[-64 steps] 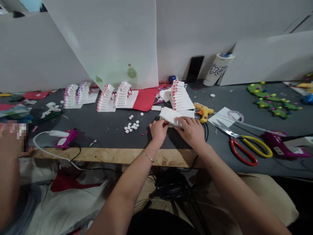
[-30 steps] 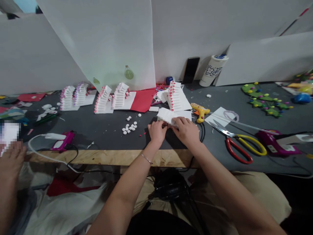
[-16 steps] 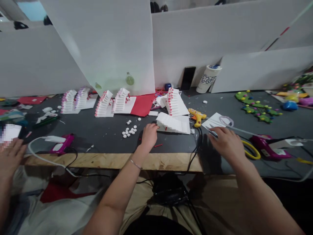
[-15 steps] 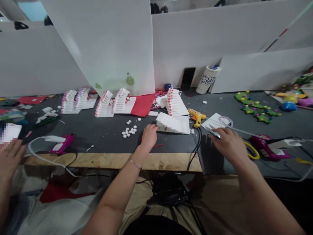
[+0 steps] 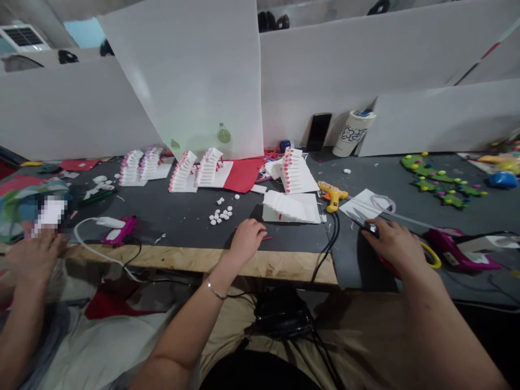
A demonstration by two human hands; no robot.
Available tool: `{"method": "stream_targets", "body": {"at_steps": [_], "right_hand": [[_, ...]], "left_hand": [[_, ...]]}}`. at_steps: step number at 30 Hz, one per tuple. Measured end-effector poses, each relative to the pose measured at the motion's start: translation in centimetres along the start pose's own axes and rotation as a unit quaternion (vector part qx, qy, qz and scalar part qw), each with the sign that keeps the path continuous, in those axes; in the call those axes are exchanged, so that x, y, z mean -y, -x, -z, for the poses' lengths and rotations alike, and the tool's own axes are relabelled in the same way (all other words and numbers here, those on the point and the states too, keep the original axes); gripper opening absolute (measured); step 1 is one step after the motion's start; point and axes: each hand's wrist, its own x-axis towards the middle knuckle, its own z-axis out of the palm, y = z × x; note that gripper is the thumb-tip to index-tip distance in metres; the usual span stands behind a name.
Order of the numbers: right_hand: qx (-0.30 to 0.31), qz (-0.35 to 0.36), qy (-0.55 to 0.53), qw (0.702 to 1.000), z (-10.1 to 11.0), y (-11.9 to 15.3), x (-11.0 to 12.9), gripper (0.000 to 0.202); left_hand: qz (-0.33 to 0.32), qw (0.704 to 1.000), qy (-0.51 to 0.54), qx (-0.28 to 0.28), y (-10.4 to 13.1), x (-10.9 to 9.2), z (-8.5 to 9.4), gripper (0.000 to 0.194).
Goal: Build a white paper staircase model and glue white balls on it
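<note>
My left hand [image 5: 247,241] is closed over a thin red stick [image 5: 267,238] on the dark tabletop; its fingertips are pressed together around or against it. Just beyond lies a white card [image 5: 311,208] with a row of folded white strips on it. My right hand [image 5: 392,246] is wrapped round the handles of scissors [image 5: 370,228], whose blades point toward a white paper square [image 5: 363,205]. A yellow glue gun [image 5: 333,196] rests between the card and the square. White round pellets [image 5: 220,216] are scattered left of the folded card.
Red-tipped white stick fans [image 5: 293,170] stand along the back. A phone [image 5: 319,131] and a cup [image 5: 352,132] lean by the partition. Magenta power strips [image 5: 455,254] lie at both sides. Another person's hand [image 5: 34,252] touches something blurred at left.
My left hand has moved down from the folded card's edge to the red stick. My right hand has shifted slightly right with the scissors. The view has turned a little left.
</note>
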Motion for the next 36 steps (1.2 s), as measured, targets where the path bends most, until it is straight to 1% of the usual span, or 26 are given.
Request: {"method": "stream_targets", "body": {"at_steps": [3,7,9,11,13,15,17,18,20,25,29,32,36], "right_hand": [[0.004,-0.001,0.000,1.000,0.0,-0.1,0.1,0.039],[0.008,0.000,-0.009,1.000,0.0,-0.2,0.1,0.038],[0.009,-0.001,-0.013,1.000,0.1,-0.2,0.1,0.038],[0.010,-0.005,-0.016,1.000,0.1,-0.3,0.2,0.038],[0.011,-0.010,-0.020,1.000,0.2,-0.3,0.2,0.038],[0.014,-0.014,-0.024,1.000,0.2,-0.4,0.3,0.037],[0.017,-0.015,-0.027,0.999,0.3,-0.4,0.3,0.037],[0.020,-0.016,-0.027,0.999,0.4,-0.4,0.4,0.037],[0.023,-0.016,-0.025,0.999,0.5,-0.4,0.4,0.036],[0.022,-0.014,-0.023,0.999,0.8,-0.4,0.5,0.036],[0.044,-0.021,-0.019,0.999,0.9,-0.4,0.5,0.040],[0.056,-0.026,-0.019,0.998,1.0,-0.4,0.5,0.040],[0.048,-0.024,-0.017,0.998,0.9,-0.4,0.4,0.039]], "left_hand": [[-0.008,0.999,0.011,0.041,0.9,-0.3,0.0,0.015],[-0.005,0.998,0.019,0.061,0.9,-0.6,-0.2,0.014],[0.001,0.998,0.034,0.051,0.6,-0.5,-0.3,0.015],[0.027,0.996,0.087,0.015,0.1,-0.3,-0.3,0.013],[0.080,0.979,0.188,-0.022,-0.6,0.0,-0.4,0.008],[0.134,0.945,0.297,-0.039,-1.4,0.3,-0.5,0.006],[0.159,0.917,0.362,-0.043,-2.3,0.4,-0.7,0.011],[0.161,0.912,0.374,-0.047,-2.8,0.5,-0.8,0.014],[0.159,0.914,0.370,-0.054,-3.4,0.4,-1.0,0.016],[0.153,0.934,0.315,-0.073,-4.3,-0.2,-1.5,0.010],[0.149,0.948,0.266,-0.094,-4.6,-0.7,-1.8,0.010],[0.143,0.954,0.245,-0.096,-4.8,-0.9,-2.0,0.012],[0.137,0.959,0.228,-0.096,-5.0,-0.9,-2.2,0.014]]}}
